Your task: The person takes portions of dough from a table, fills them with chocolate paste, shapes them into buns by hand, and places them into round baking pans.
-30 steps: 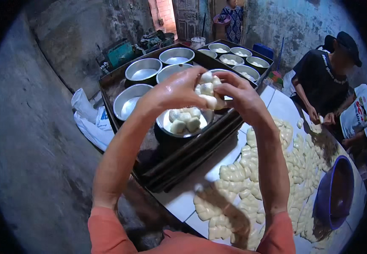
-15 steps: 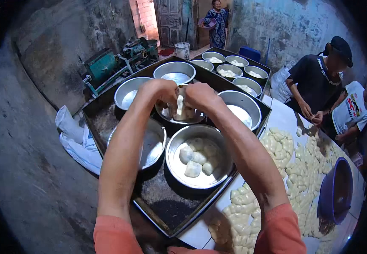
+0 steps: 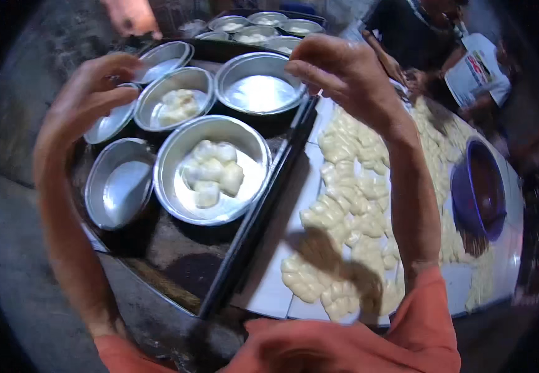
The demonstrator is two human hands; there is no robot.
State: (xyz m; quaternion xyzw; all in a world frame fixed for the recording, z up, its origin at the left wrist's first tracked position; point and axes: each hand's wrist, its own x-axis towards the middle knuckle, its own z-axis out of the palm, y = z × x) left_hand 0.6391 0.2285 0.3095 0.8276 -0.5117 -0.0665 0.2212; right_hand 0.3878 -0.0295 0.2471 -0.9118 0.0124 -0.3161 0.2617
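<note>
My left hand is above the left-side metal pans, fingers loosely curved and apart, holding nothing. My right hand hangs near the right-hand empty pan, fingers curved with nothing visible in them. Below them, a round pan holds several white dough balls in a clump, and a smaller pan behind it has another clump. Both pans sit in a large dark metal tray.
A white tiled table carries spread dough pieces and a purple bowl. Two people work along its far side. A second tray of pans stands behind. An unclear pinkish shape appears at top left.
My hands have left the middle pan, where dough now lies, and moved apart to left and right. The view has swung downward and toward the table.
</note>
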